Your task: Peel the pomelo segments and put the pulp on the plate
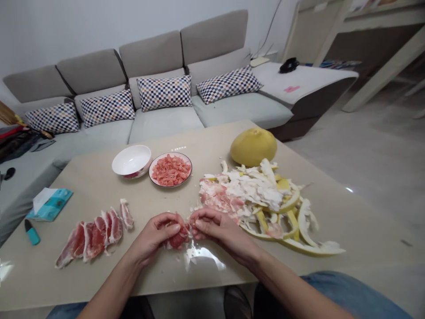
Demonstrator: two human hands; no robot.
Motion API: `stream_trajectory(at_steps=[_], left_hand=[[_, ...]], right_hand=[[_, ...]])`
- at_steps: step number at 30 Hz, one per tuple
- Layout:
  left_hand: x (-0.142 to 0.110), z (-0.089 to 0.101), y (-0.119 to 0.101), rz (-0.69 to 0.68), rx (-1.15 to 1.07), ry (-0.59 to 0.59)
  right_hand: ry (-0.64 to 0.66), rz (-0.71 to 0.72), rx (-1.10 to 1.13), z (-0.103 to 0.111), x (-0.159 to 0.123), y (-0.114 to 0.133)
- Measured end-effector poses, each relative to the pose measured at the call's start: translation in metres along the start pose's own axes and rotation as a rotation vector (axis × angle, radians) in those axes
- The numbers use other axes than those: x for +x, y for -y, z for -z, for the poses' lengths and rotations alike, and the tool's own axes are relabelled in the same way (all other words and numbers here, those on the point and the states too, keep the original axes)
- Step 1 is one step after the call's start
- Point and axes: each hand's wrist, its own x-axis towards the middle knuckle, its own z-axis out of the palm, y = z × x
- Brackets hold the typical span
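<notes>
Over the front middle of the table, my left hand (159,232) is closed around a red pomelo segment (179,238), partly peeled of its membrane. My right hand (217,226) pinches at the right end of that segment; its fingertips partly hide what they grip. To the left lie several unpeeled pomelo segments (94,239) in a row, white membrane on them. Beyond my hands a dark-rimmed plate (152,178) carries peeled pink pulp. Right of my hands spreads a heap of peel and membrane (252,190).
A whole yellow pomelo (254,147) sits behind the peel heap. A white bowl (132,161) stands left of the plate. At the table's left are a tissue pack (55,204) and a small teal-and-black object (32,232). A grey sofa (162,119) lines the far side.
</notes>
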Motion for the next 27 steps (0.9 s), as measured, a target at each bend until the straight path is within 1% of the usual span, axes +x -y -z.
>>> stream_trajectory(at_steps=[2,4,6,9,12,14,16,19,22,24,27], left_hand=[[0.011,0.010,-0.013,-0.028,0.109,-0.061],[0.028,0.022,-0.031,-0.075,0.221,-0.134],[0.051,0.036,-0.050,-0.128,0.280,-0.189],[0.088,0.056,-0.078,-0.200,0.370,-0.272],[0.113,0.070,-0.093,-0.252,0.438,-0.327],[0.116,0.071,-0.096,-0.284,0.455,-0.335],[0.108,0.068,-0.092,-0.307,0.446,-0.315],[0.081,0.057,-0.079,-0.304,0.394,-0.267],[0.047,0.045,-0.058,-0.267,0.292,-0.225],[0.024,0.038,-0.043,-0.202,0.116,-0.184],[-0.006,0.028,-0.023,-0.117,-0.137,-0.140]], right_hand=[[-0.031,0.049,-0.100,0.001,0.024,0.012],[-0.081,0.139,-0.253,0.002,0.055,0.025],[-0.128,0.218,-0.375,0.003,0.089,0.039],[-0.215,0.297,-0.529,0.004,0.136,0.053],[-0.296,0.388,-0.683,0.004,0.164,0.059],[-0.330,0.443,-0.763,0.003,0.171,0.062],[-0.355,0.489,-0.821,0.002,0.169,0.065],[-0.340,0.524,-0.869,-0.004,0.148,0.070],[-0.238,0.510,-0.889,-0.014,0.110,0.066],[-0.183,0.506,-0.907,-0.022,0.080,0.057],[-0.116,0.568,-0.999,-0.033,0.041,0.037]])
